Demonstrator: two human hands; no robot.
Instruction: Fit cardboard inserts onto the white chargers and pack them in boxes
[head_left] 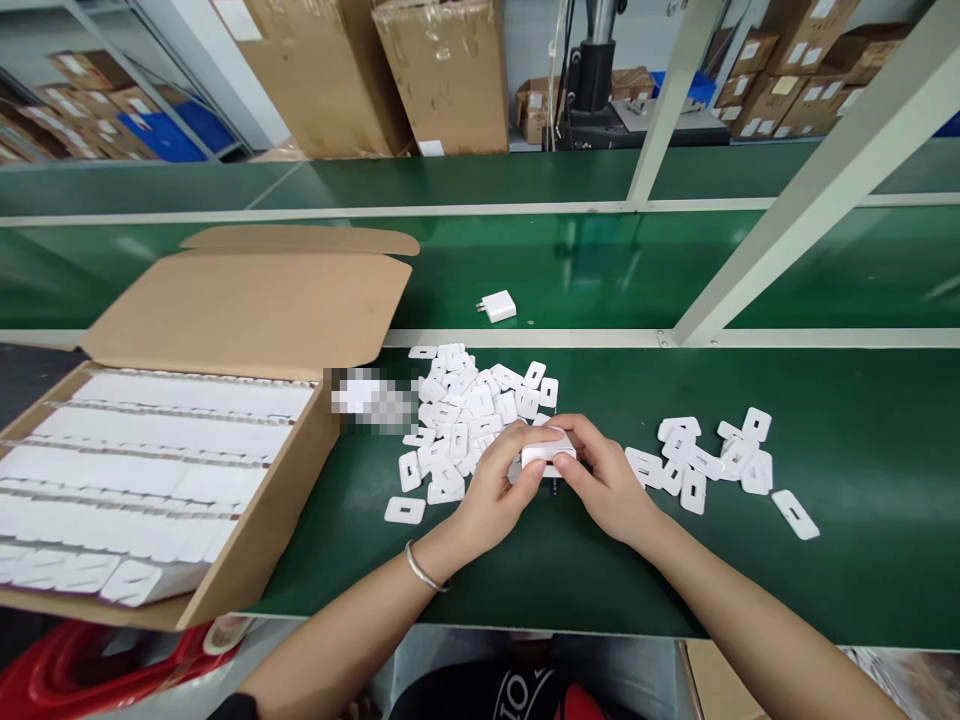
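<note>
Over the green bench, my left hand [504,478] and my right hand [604,482] pinch the same white charger casing [548,449] from either side. Thumbs press its near edge while the fingers wrap behind it; part of it is covered by them. Just beyond and left of my hands lies a heap of loose white slotted plates [480,400]. A smaller scatter of slotted plates [705,461] spreads to the right of my right hand. A white plug charger [498,306] with metal prongs rests farther back.
At the left stands an open cardboard box [259,500] packed with rows of white pieces [172,440]. A pale metal rail [585,338] crosses behind the plates, and a slanted post [795,200] rises at the right. Large cartons [450,80] stand beyond the bench.
</note>
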